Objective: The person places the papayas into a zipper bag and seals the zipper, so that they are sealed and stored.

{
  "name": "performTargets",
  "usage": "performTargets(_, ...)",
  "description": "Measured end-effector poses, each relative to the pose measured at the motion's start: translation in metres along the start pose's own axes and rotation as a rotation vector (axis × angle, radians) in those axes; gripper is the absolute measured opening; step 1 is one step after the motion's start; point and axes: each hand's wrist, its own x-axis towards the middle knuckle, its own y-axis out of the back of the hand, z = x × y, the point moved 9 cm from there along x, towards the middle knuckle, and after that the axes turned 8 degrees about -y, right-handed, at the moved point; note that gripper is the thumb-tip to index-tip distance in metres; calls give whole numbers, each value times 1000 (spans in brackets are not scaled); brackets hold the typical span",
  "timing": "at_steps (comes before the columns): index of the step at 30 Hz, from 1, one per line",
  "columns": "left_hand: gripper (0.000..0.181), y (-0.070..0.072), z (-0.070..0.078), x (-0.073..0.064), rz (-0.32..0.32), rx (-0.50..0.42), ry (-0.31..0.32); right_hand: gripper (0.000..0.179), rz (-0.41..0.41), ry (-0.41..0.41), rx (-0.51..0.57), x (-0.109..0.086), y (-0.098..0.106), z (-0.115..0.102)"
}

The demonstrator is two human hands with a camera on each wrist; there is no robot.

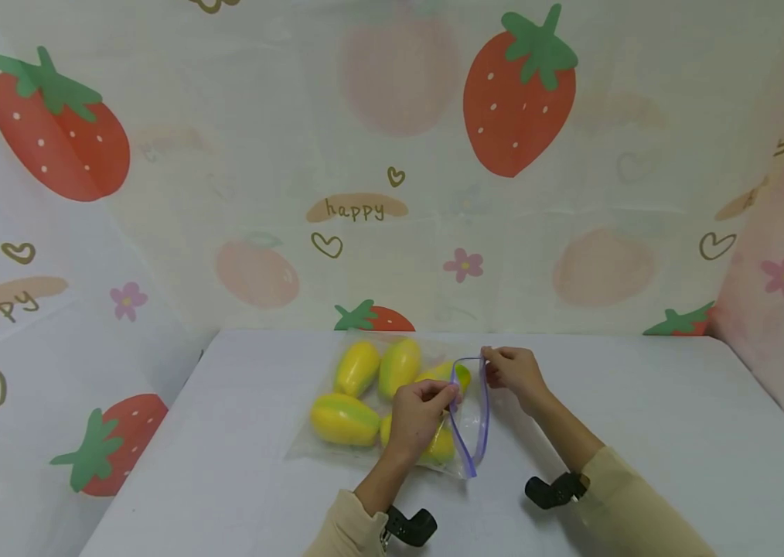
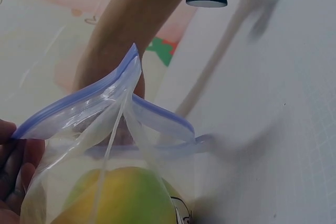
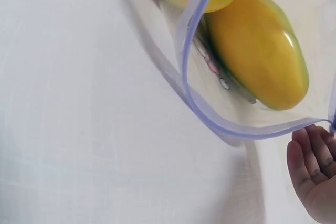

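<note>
A clear zip bag [image 1: 305, 449] lies on the table with several yellow-and-green, mango-shaped fruits [image 1: 345, 420] inside. Its purple zip strip [image 1: 484, 425] faces right and stands apart in a loop, so the mouth gapes. My left hand [image 1: 416, 418] reaches over the bag and pinches one side of the strip between thumb and fingers. At the far corner of the mouth, my right hand [image 1: 517, 375] pinches the other side. In the right wrist view, one fruit [image 3: 257, 48] lies just inside the mouth. The left hand hides part of the fruits in the head view.
The white table [image 1: 642, 433] extends around the bag, meeting a strawberry-printed backdrop [image 1: 406, 155] at its back edge. Black wrist cameras are on both wrists, the left one [image 1: 413, 527] low over the table and the right one [image 1: 555, 491] beside the sleeve.
</note>
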Motion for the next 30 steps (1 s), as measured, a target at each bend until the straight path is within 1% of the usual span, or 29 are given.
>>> performTargets(3,23,0,0,0,-9,24,-11,39,-13,-17,35,2,-1,-1)
performTargets(6,23,-2,1,-1,-29,82,-29,37,-26,-19,63,6,-1,-2)
performTargets(8,23,-5,1,-2,-57,136,-37,36,-29,-20,80,9,0,-4)
performTargets(11,21,-9,2,-4,-111,242,-45,35,-41,-31,100,14,1,-4)
performTargets(16,16,-18,3,-8,-208,479,-61,36,-54,-77,123,24,3,-1)
performTargets(17,16,-19,3,-9,-225,518,-60,36,-54,-85,125,25,3,0)
performTargets(19,15,-23,2,-10,-254,564,-53,35,-51,-96,129,27,4,1)
performTargets(21,16,-25,2,-11,-276,578,-41,36,-49,-100,125,28,5,1)
performTargets(24,18,-26,3,-10,-295,544,-21,35,-46,-104,117,29,4,2)
performTargets(28,20,-25,8,-4,-310,510,-30,35,-58,-97,109,31,3,-1)
performTargets(30,20,-25,11,1,-321,518,-48,35,-59,-94,113,31,3,-2)
